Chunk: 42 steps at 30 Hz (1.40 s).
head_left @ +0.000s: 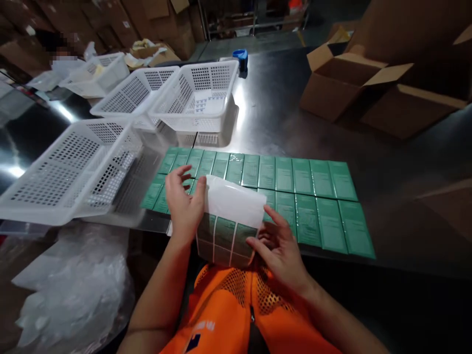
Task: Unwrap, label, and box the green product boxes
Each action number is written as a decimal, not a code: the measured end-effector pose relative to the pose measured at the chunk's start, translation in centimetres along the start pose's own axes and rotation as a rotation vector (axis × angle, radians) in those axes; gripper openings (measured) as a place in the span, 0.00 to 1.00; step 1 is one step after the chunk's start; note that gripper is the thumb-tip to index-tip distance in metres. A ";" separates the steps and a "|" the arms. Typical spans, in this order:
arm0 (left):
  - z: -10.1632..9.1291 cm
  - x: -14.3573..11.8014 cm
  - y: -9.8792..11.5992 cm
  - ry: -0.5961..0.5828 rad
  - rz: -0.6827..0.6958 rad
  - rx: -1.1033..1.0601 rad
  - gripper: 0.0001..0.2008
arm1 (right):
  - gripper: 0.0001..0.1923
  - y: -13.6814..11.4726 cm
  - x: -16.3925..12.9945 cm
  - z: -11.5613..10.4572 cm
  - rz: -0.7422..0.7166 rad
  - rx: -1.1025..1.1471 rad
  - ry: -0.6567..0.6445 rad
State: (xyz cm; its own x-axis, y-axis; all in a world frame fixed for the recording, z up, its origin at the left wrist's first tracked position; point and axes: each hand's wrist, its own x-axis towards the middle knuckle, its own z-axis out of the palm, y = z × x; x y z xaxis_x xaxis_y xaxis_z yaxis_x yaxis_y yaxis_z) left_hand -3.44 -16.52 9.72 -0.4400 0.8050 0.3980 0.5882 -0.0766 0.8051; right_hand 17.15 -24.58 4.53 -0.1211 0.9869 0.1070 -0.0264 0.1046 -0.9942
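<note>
From the head camera we look down at our two hands holding a sheet of stickers point(226, 231) just above the near edge of the steel table point(398, 162), in front of our orange vest point(228, 305). Our left hand point(183, 204) grips the sheet's left edge, thumb on the front and fingers curled behind. Our right hand point(278, 248) steadies the lower right corner with loosely bent fingers, the fingertips touching the sheet's edge; we cannot tell whether it pinches. The sheet's upper part shows white backing, curled over toward us, while the lower part shows green labels in a grid.

We judge the sheet to be light, thin and floppy: it bends under its own weight, so it wants support at two edges, and the glossy backing may slip. Edges and corners look like the best places to hold.

Beyond the sheet, flat green packets point(295, 191) lie in two touching rows on the table. White plastic baskets point(77, 167) stand to the left and behind, an open cardboard box point(342, 83) sits far right, and crumpled clear plastic bags point(73, 290) lie low on the left.
</note>
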 end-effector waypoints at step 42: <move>3.7 0.6 2.0 -0.564 -0.404 -0.385 0.13 | 0.04 -8.2 -0.6 -12.7 -0.587 -0.183 -0.035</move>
State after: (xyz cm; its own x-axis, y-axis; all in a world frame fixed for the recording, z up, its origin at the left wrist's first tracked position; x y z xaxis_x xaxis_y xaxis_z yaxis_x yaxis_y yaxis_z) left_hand 0.01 -13.99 9.94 -0.0989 0.9826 -0.1573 0.1345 0.1698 0.9763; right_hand 30.02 -24.46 12.40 -0.1708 0.7541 0.6341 0.0716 0.6514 -0.7553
